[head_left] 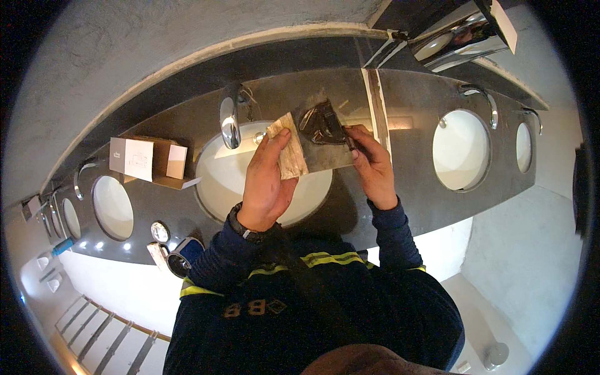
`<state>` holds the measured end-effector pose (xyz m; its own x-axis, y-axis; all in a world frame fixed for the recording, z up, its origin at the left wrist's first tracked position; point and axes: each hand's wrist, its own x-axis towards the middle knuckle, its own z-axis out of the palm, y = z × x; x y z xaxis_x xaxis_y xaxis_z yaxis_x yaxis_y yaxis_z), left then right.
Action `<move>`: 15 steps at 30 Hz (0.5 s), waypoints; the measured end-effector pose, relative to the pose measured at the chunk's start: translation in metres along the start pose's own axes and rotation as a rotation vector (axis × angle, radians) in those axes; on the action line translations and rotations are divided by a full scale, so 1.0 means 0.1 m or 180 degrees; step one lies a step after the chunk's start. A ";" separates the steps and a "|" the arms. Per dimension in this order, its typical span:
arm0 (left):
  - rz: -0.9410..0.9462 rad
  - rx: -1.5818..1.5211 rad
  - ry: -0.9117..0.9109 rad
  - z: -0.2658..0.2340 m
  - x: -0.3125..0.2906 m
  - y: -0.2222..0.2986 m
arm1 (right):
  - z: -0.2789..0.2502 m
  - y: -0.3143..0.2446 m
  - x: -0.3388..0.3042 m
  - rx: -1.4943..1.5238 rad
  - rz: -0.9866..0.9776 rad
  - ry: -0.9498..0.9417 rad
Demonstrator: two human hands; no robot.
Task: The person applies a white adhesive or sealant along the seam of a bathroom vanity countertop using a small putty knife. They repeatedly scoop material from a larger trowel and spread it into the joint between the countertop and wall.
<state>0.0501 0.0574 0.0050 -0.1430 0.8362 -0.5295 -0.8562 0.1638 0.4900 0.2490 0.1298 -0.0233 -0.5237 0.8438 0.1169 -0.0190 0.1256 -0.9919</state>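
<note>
Over a basin (219, 172) in a grey countertop (403, 165), a wooden-handled scraper (295, 153) is gripped by the left hand (269, 181), its blade (322, 159) already loaded with dark paste (320, 125), a clump left unspread; a thin, mostly hidden tool (350, 141) is pinched by the right hand (375, 164).

Large brown capital letters (253, 308) and a diamond-shaped emblem (275, 306) stand side by side on the left chest of the person's dark top (350, 306). On the open cardboard box (158, 161), the grey panel (117, 154) carries a line of small pale print, and the white panel (138, 159) a fine line drawing, its details too small to tell
</note>
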 end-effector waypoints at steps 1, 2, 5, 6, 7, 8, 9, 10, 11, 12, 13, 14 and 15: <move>0.0019 0.0074 0.0035 -0.01 -0.02 0.00 | -0.04 0.04 -0.01 -0.0096 -0.0055 -0.0084; 0.0078 0.0114 -0.0036 -0.02 -0.04 0.00 | -0.09 0.10 -0.02 -0.0192 -0.0106 -0.0161; 0.0271 0.0170 0.0040 -0.07 -0.11 0.01 | -0.25 0.37 -0.04 -0.0568 0.0459 0.0374; 0.0692 0.0872 0.0176 -0.08 -0.12 0.02 | -0.32 0.48 -0.03 -0.0188 0.0764 0.0810; 0.1114 0.1573 0.0284 -0.10 -0.13 0.04 | -0.43 0.64 0.09 0.0255 0.0934 0.1226; 0.0776 0.1001 0.0346 -0.13 -0.14 0.08 | -0.56 0.79 0.21 0.0705 0.1154 0.1655; 0.0447 0.0263 0.0009 -0.16 -0.14 0.12 | -0.70 0.93 0.35 0.0761 0.1175 0.1729; 0.0351 0.0281 0.0045 -0.19 -0.14 0.15 | -0.85 1.08 0.48 0.0760 0.1460 0.1946; 0.0371 0.0287 0.0024 -0.23 -0.14 0.18 | -0.97 1.21 0.61 0.0549 0.1354 0.1873; 0.0437 0.0279 -0.0215 -0.26 -0.13 0.21 | -1.06 1.35 0.74 0.0254 0.1554 0.1987; 0.0476 0.0425 0.0046 -0.30 -0.14 0.23 | -1.15 1.47 0.83 0.0269 0.1466 0.1846; 0.0474 0.0337 0.0084 -0.34 -0.15 0.25 | -1.22 1.59 0.91 0.0251 0.1487 0.1766; 0.0494 0.0345 0.0062 -0.38 -0.16 0.26 | -1.29 1.69 0.98 0.0234 0.1478 0.1657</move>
<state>0.0116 0.0283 0.0000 -0.2799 0.8456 -0.4545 -0.7647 0.0899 0.6381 0.3038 0.3011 -0.1732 -0.0159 0.9440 -0.3295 0.0407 -0.3286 -0.9436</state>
